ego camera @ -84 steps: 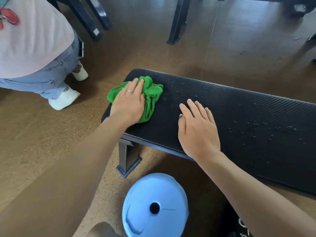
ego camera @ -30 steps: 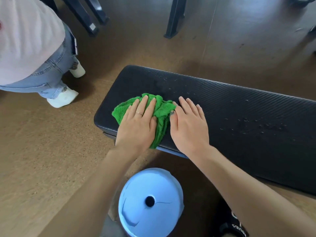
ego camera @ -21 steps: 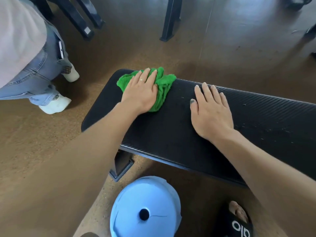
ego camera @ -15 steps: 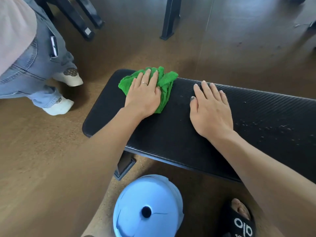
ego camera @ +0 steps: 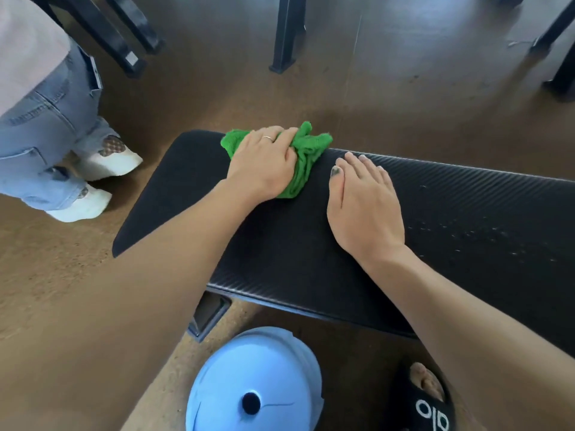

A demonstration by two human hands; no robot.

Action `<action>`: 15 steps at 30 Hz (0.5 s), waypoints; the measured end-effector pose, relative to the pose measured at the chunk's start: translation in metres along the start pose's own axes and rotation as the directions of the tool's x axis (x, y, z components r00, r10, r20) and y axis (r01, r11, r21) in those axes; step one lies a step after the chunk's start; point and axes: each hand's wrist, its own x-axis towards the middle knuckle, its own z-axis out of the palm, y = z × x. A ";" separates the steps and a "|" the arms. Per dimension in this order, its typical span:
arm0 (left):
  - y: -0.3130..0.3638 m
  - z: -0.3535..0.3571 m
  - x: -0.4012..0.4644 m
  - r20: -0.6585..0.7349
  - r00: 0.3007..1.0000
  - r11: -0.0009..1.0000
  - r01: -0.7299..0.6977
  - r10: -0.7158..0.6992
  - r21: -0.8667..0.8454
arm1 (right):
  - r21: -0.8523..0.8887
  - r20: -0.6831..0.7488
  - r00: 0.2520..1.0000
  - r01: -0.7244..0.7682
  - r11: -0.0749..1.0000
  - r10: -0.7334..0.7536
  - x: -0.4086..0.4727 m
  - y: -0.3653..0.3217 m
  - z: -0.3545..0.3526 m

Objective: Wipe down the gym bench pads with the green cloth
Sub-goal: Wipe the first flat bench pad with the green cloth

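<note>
Left hand [ego camera: 264,163] has bunched one green cloth [ego camera: 306,150] tighter, gripping; right hand [ego camera: 365,206] flat, fingers together, on bench pad [ego camera: 466,213].

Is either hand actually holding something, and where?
The left hand grips the bunched green cloth from on top. The right hand holds nothing, resting flat on the bench pad.

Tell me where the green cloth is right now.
In the head view the green cloth lies bunched at the far edge of the black bench pad, near its left end, under the left hand, just left of the flat right hand.

Bunched green cloth [ego camera: 306,157] on black bench pad [ego camera: 280,244]
</note>
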 end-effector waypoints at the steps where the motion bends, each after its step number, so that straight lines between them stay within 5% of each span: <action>1: 0.004 0.000 0.006 0.004 1.000 1.000 0.025 -0.025 0.009 | 0.001 -0.001 1.000 0.001 1.000 -0.001 0.000 0.000 0.000; 10: 0.023 -0.004 -0.138 0.029 0.991 0.992 -0.128 0.129 -0.014 | 0.115 -0.053 0.998 -0.014 0.993 0.020 -0.005 0.001 -0.004; 15: 0.013 -0.004 -0.103 0.060 0.987 0.988 -0.151 0.151 -0.018 | 0.121 -0.035 0.999 -0.014 0.993 0.018 -0.003 0.004 -0.002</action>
